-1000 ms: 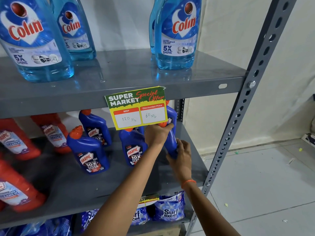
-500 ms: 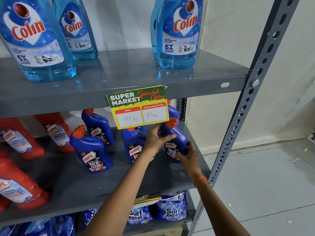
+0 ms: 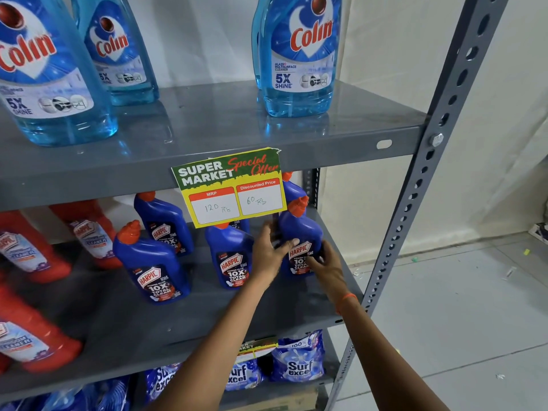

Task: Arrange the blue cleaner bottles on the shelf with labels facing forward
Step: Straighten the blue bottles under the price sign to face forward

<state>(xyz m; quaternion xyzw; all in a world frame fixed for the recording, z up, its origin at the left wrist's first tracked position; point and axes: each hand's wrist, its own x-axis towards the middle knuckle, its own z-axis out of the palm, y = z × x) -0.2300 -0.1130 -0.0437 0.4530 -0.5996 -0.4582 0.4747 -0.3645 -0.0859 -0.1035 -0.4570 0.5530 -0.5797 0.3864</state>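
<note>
Several blue Harpic cleaner bottles with orange caps stand on the grey middle shelf (image 3: 207,315). The rightmost front bottle (image 3: 301,229) stands upright, its label facing forward. My left hand (image 3: 268,255) grips its left side, thumb across the label. My right hand (image 3: 327,266) holds its lower right side. Beside it to the left stands another blue bottle (image 3: 231,259), label forward. Two more blue bottles (image 3: 154,271) (image 3: 166,225) stand further left, both labels forward. One blue bottle (image 3: 293,189) at the back is mostly hidden behind the price tag.
A yellow-green price tag (image 3: 231,188) hangs from the upper shelf edge. Colin glass cleaner bottles (image 3: 299,54) stand on that top shelf. Red Harpic bottles (image 3: 29,250) fill the left of the middle shelf. Surf Excel packs (image 3: 298,360) lie below. The perforated steel post (image 3: 415,197) bounds the right.
The held bottle has turned from label-away to label-forward and shifted slightly right on the shelf. My left hand moved from its cap down to its side.
</note>
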